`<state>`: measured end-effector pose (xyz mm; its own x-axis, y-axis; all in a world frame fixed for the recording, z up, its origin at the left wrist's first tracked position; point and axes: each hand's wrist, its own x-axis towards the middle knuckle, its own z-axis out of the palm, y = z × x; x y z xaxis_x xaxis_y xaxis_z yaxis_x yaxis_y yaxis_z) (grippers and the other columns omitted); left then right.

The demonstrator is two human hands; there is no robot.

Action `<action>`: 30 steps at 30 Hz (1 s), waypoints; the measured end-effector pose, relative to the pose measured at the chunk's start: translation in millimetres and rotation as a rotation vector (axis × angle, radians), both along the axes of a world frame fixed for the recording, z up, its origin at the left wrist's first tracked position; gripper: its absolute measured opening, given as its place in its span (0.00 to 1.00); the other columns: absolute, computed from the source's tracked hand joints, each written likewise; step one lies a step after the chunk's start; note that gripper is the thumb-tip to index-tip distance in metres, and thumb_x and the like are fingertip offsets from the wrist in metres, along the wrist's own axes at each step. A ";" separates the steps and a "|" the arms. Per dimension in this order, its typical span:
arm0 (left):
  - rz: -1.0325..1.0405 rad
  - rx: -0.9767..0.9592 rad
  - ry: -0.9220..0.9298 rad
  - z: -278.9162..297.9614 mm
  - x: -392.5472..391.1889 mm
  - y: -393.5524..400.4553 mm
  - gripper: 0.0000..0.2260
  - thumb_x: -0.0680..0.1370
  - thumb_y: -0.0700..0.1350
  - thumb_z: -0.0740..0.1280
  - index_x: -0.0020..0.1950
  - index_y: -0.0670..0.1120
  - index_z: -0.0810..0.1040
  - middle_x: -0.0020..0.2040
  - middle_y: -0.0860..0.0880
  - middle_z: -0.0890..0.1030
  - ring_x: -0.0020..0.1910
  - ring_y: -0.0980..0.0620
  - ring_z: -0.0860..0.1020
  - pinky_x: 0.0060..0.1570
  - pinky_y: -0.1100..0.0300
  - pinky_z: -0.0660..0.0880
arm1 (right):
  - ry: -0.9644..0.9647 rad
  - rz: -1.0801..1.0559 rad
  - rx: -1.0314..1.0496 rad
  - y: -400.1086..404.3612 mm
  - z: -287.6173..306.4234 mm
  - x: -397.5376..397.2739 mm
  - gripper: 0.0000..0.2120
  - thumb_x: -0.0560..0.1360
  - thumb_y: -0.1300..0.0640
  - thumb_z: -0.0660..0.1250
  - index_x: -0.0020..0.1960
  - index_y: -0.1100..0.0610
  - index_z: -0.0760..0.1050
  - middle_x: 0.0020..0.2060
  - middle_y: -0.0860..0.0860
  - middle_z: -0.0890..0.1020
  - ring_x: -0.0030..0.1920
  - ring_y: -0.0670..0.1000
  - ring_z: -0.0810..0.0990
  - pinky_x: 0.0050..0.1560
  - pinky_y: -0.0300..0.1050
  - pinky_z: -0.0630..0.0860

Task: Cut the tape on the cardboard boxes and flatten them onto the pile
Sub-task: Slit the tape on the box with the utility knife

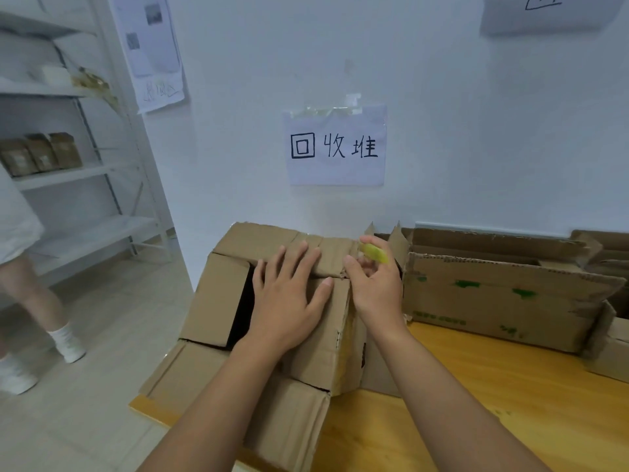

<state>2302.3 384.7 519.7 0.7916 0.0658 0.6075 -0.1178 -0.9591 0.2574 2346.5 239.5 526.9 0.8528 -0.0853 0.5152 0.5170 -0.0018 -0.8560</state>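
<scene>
Nearest, a box [272, 335] lay on the left end of the table [493, 403], its flaps splayed open and a dark gap showing by the left flap, so it was opened but not yet fully flat. No tape could be made out on it. The left hand [289, 301] rested palm down on its top panel, fingers straight and spread, pressing the cardboard. Just beside it, the right hand [374, 284] sat at the box's right edge, fingers curled round a small yellow-green cutter [374, 253]; whether a blade was out could not be told.

Further right and back, against the wall, a second box [493, 301] with green print stood partly collapsed, ragged along its top edge, with more cardboard [606, 257] behind and beside it. These looked like the pile, or boxes waiting; which, I cannot say.

On the wall above hung a handwritten sign [337, 148]. To the far left stood a shelf [85, 172], and a person's legs [27, 301] on the floor.

By my judgement the cutting on the near box was largely done, and what remained was to press it flat and move it onto the pile.
</scene>
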 end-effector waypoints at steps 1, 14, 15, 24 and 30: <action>-0.005 0.002 0.004 -0.2 -1.4 1.4 0.28 0.78 0.68 0.46 0.75 0.61 0.62 0.78 0.59 0.59 0.77 0.54 0.50 0.73 0.51 0.39 | 0.011 -0.007 -0.021 0.0 -0.4 -1.3 0.14 0.77 0.58 0.70 0.54 0.41 0.74 0.42 0.44 0.79 0.41 0.38 0.78 0.44 0.34 0.76; -0.029 0.043 -0.107 -4.5 -17.0 3.5 0.14 0.81 0.48 0.60 0.65 0.61 0.74 0.66 0.57 0.74 0.67 0.46 0.66 0.68 0.41 0.56 | 0.244 0.035 -0.356 -80.7 -24.9 -49.0 0.16 0.84 0.55 0.59 0.70 0.49 0.74 0.57 0.41 0.80 0.54 0.37 0.77 0.50 0.32 0.73; -0.030 0.065 -0.130 -6.2 -20.3 4.6 0.19 0.79 0.42 0.63 0.65 0.62 0.73 0.66 0.56 0.74 0.66 0.45 0.67 0.67 0.40 0.59 | 0.285 0.011 -0.412 -92.0 -30.8 -53.7 0.17 0.83 0.58 0.61 0.69 0.48 0.75 0.50 0.42 0.81 0.48 0.44 0.80 0.46 0.39 0.77; 0.050 0.118 -0.323 -13.5 -50.3 -14.8 0.16 0.77 0.39 0.69 0.61 0.55 0.79 0.63 0.54 0.79 0.55 0.43 0.74 0.53 0.52 0.59 | 0.667 -0.140 -0.896 -149.1 -105.0 -88.7 0.18 0.79 0.56 0.67 0.68 0.54 0.70 0.52 0.50 0.79 0.50 0.51 0.77 0.43 0.44 0.71; 0.101 0.157 -0.367 -27.4 -67.2 -37.4 0.08 0.74 0.46 0.75 0.52 0.49 0.81 0.57 0.52 0.83 0.45 0.42 0.77 0.47 0.50 0.64 | 0.652 -0.216 -1.203 -162.5 -119.7 -97.4 0.12 0.81 0.53 0.62 0.60 0.58 0.77 0.57 0.55 0.80 0.55 0.55 0.78 0.47 0.44 0.72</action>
